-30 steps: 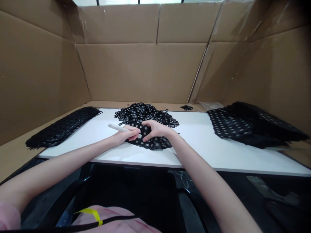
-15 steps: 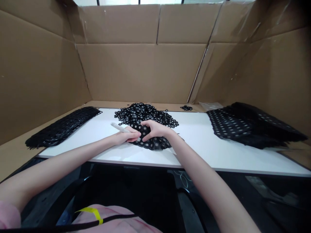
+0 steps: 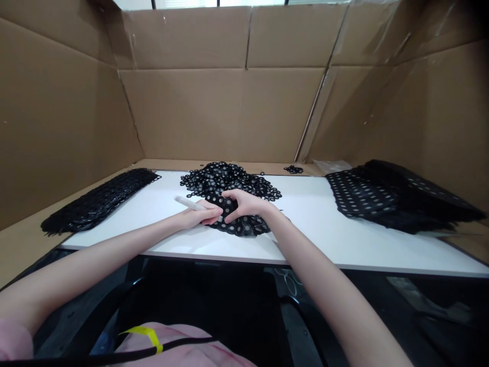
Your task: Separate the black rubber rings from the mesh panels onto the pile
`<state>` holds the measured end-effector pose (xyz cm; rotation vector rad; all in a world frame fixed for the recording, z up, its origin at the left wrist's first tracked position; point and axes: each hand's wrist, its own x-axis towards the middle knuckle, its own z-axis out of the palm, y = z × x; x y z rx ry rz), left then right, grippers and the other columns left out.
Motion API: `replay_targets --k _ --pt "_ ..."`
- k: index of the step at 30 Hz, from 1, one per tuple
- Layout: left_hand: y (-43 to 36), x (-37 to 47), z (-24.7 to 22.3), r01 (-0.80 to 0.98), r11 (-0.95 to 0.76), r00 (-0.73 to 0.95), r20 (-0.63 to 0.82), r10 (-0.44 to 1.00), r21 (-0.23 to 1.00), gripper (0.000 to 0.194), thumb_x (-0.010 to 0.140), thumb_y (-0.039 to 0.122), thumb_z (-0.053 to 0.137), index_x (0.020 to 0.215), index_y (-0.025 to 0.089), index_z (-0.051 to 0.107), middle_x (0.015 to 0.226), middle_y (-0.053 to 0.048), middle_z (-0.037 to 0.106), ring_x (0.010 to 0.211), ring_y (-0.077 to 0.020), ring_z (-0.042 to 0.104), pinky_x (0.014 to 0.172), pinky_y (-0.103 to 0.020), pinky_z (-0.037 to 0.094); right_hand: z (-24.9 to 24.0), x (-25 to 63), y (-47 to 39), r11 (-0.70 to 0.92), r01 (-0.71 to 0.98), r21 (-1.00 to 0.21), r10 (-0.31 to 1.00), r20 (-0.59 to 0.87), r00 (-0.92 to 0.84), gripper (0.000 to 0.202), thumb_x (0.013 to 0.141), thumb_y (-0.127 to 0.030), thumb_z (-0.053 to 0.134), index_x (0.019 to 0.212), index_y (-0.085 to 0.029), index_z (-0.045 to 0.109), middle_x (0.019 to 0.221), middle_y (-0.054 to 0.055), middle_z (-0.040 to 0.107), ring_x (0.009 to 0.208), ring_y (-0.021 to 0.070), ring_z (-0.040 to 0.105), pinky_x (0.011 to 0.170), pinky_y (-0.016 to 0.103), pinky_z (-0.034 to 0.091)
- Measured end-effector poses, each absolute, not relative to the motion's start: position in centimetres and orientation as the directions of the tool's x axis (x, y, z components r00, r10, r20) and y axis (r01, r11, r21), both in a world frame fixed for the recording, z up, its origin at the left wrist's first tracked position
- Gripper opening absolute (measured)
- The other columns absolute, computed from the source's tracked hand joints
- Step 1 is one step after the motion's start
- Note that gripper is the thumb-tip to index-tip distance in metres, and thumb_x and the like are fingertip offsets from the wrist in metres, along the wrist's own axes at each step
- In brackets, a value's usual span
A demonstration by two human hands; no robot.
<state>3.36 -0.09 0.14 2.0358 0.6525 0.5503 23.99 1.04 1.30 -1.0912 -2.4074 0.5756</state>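
Note:
A slim white pen-like tool (image 3: 188,203) lies slantwise in my left hand (image 3: 200,213), the fingers closed round it. Its lower end meets a black sheet with pale round dots (image 3: 239,227); whether these are holes, I cannot tell. Curved over this sheet from the right, my right hand (image 3: 244,203) grips it, thumb and forefinger apart on either side of a dotted patch. The other fingers are partly hidden. Directly behind the hands rises a heap of small black rings (image 3: 225,178).
On the white tabletop (image 3: 305,224), a long stack of black lattice-like strips (image 3: 101,199) lies left. More dotted black sheets (image 3: 389,196) are piled right, overhanging the edge. A few black rings (image 3: 293,169) lie at the back. Cardboard walls (image 3: 225,114) enclose the back and sides.
Hardly anything differs. The white tool and my left hand have shifted very slightly; my right hand stays in the same place on the sheet.

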Motion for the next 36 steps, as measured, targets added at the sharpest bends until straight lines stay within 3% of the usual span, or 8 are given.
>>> replay_targets --k 6,12,16,21,36 --pt "-0.35 3.22 0.45 0.239 -0.498 0.767 0.153 0.623 0.833 0.046 0.090 0.044 0.044 0.056 0.014 0.049 0.050 0.002 0.041 0.052 -0.0093 0.036 0.054 -0.024 0.027 1.39 24.25 0.78 0.534 0.635 -0.558 0.814 0.138 -0.564 0.070 0.050 -0.039 0.084 0.114 -0.020 0.062 0.117 0.005 0.062 0.113 0.0291 0.055 0.099 0.039 0.043" --pt "-0.64 3.12 0.83 0.219 -0.616 0.770 0.253 0.585 0.757 0.042 0.093 0.040 0.039 0.062 0.014 0.049 0.062 0.000 0.049 0.062 -0.0115 0.043 0.062 -0.025 0.033 1.57 24.31 0.38 0.398 0.736 -0.547 0.883 0.010 -0.469 0.104 0.044 -0.050 0.084 0.135 -0.018 0.047 0.144 0.013 0.043 0.132 0.0343 0.040 0.111 0.043 0.034" --pt "-0.75 3.23 0.80 0.206 -0.586 0.733 0.273 0.623 0.783 0.044 0.092 0.041 0.040 0.059 0.014 0.049 0.058 0.000 0.047 0.058 -0.0105 0.040 0.058 -0.025 0.031 1.65 24.00 0.31 0.455 0.686 -0.567 0.851 0.051 -0.522 0.101 0.048 -0.042 0.084 0.137 -0.018 0.044 0.144 0.012 0.044 0.132 0.0310 0.041 0.112 0.042 0.034" --pt "-0.68 3.19 0.44 0.188 -0.421 0.722 0.166 0.672 0.887 0.047 0.087 0.042 0.048 0.050 0.014 0.047 0.044 0.001 0.038 0.046 -0.0082 0.033 0.049 -0.026 0.022 1.55 24.01 0.39 0.453 0.654 -0.606 0.844 0.055 -0.533 0.102 0.047 -0.041 0.085 0.138 -0.018 0.043 0.145 0.012 0.042 0.133 0.0303 0.040 0.113 0.041 0.033" --pt "-0.07 3.32 0.31 0.206 -0.301 0.752 0.046 0.657 0.931 0.047 0.083 0.044 0.052 0.047 0.014 0.046 0.038 0.001 0.038 0.040 -0.0067 0.029 0.043 -0.026 0.016 1.72 24.01 0.29 0.450 0.629 -0.633 0.830 0.038 -0.557 0.103 0.048 -0.038 0.085 0.139 -0.015 0.043 0.146 0.015 0.041 0.134 0.0322 0.039 0.114 0.043 0.031"
